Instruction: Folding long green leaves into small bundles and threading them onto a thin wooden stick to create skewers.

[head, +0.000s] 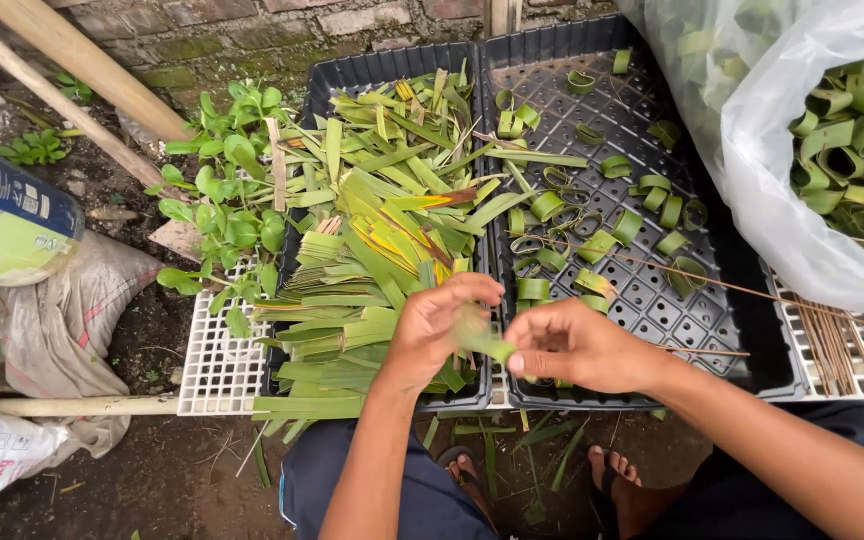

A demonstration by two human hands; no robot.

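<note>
Head view looks down on two bare hands meeting over the near edge of two black trays. Fingers of the left hand [437,330] curl around one end of a green leaf strip [482,343], while the right hand [572,345] pinches its other end between thumb and forefinger; the strip is blurred, so how far it is bent I cannot tell. Both hands are closed on it, just above the seam between the trays.

Under the left hand, the left black tray [352,75] holds a loose heap of cut leaf strips [382,220], some yellowed, some stacked flat at its near edge. Beside the right hand, the right black tray [732,330] carries scattered leaf rings [552,205] and a few thin brown sticks [652,265]. Farther right, a clear plastic bag [772,150] bulges with more rings. A white grid tray [217,370] pokes out at the left, with small green plants [227,200] behind it.

A likely slip: the strip may split or spring open if it is bent too sharply or the pinch loosens, since the leaf looks stiff. The stacked strips at the tray's edge overhang it and could slide to the ground if a wrist nudges them.
</note>
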